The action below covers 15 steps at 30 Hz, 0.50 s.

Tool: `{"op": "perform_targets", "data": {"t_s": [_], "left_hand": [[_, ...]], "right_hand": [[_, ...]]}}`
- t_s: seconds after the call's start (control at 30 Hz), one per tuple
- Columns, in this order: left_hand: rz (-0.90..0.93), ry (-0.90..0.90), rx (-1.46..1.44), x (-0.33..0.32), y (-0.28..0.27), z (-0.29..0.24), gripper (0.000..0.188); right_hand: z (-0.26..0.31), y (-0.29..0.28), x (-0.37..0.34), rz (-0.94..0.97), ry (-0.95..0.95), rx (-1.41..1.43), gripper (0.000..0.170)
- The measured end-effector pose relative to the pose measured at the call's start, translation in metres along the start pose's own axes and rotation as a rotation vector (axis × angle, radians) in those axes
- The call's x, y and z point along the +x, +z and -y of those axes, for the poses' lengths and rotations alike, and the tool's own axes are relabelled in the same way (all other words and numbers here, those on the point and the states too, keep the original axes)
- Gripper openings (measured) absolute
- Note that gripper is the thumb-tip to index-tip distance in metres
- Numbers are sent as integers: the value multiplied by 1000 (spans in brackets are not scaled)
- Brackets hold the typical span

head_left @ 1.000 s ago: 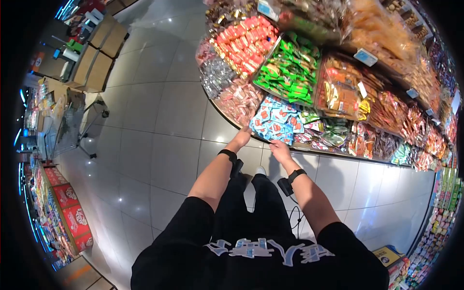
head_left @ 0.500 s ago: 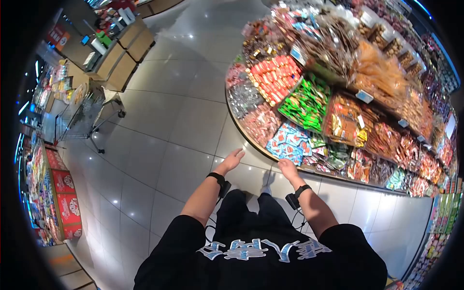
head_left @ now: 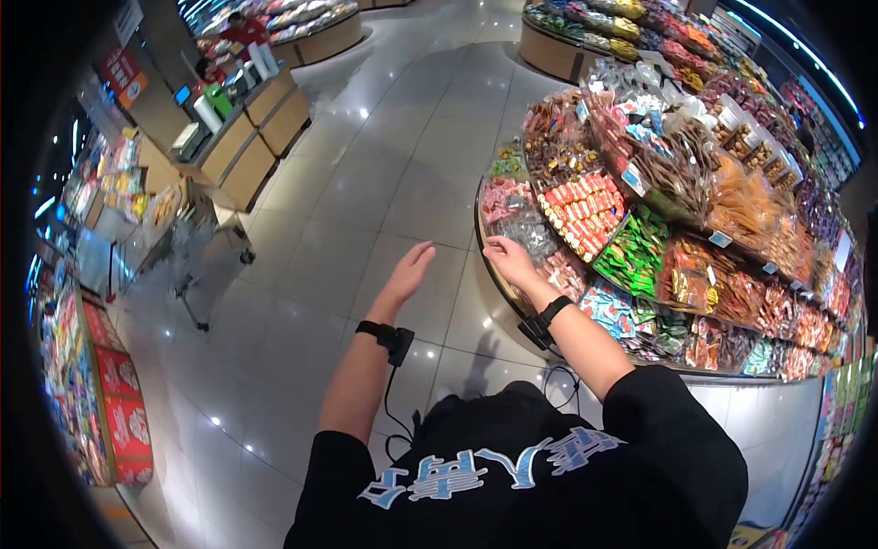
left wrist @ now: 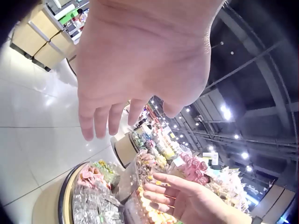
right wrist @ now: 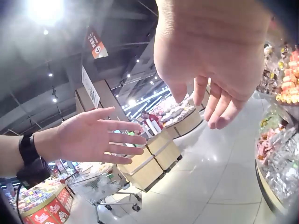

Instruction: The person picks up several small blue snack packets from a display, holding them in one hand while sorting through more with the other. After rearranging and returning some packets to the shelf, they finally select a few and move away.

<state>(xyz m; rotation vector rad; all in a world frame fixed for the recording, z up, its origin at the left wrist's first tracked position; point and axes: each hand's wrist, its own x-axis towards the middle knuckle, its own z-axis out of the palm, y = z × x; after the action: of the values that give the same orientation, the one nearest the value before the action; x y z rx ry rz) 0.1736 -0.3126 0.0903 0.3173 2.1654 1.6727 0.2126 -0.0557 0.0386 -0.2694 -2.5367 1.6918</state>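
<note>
My left hand (head_left: pixel 408 274) is held out over the floor with nothing in it; its fingers (right wrist: pixel 125 138) are straight and spread in the right wrist view. Nearer the display, my right hand (head_left: pixel 514 263) reaches across the rounded rim of the candy stand (head_left: pixel 491 272), also holding nothing. Its fingers (right wrist: pixel 218 105) hang loosely extended. In the head view it overlaps the silver-wrapped sweets (head_left: pixel 530 236) and lies close to the pink-wrapped ones (head_left: pixel 560 273). Beyond are red-wrapped sweets (head_left: pixel 583 215), green packets (head_left: pixel 637 245) and blue packets (head_left: pixel 605 309).
The stand's curved edge bounds my right side. A shopping cart (head_left: pixel 197 247) stands at left, before a wooden counter (head_left: pixel 242 151). Red-fronted shelving (head_left: pixel 119 393) lines the near left, and another rounded candy stand (head_left: pixel 553 50) is farther ahead. Tiled floor (head_left: pixel 393 183) runs between them.
Both hands have drawn away from the blue packets at the stand's edge. The head view has turned left, shifting the stand rightward. My left hand moved left of the stand; the right moved along its rim.
</note>
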Motion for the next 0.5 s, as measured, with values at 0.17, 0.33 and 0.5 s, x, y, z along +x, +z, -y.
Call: {"op": "perform_targets", "data": {"t_s": [0.17,0.33,0.5], "left_hand": [[90,62,-31,81,-14,-37,46],[353,160,-24,185,48,-89,42],[527,277,-70,288,127,-123,37]], "right_hand": [[25,-31,51,-112,-87,101,39],[10,-116,78,-308,-90,216,35],[1,-193,91,-525,-67,168,30]]}}
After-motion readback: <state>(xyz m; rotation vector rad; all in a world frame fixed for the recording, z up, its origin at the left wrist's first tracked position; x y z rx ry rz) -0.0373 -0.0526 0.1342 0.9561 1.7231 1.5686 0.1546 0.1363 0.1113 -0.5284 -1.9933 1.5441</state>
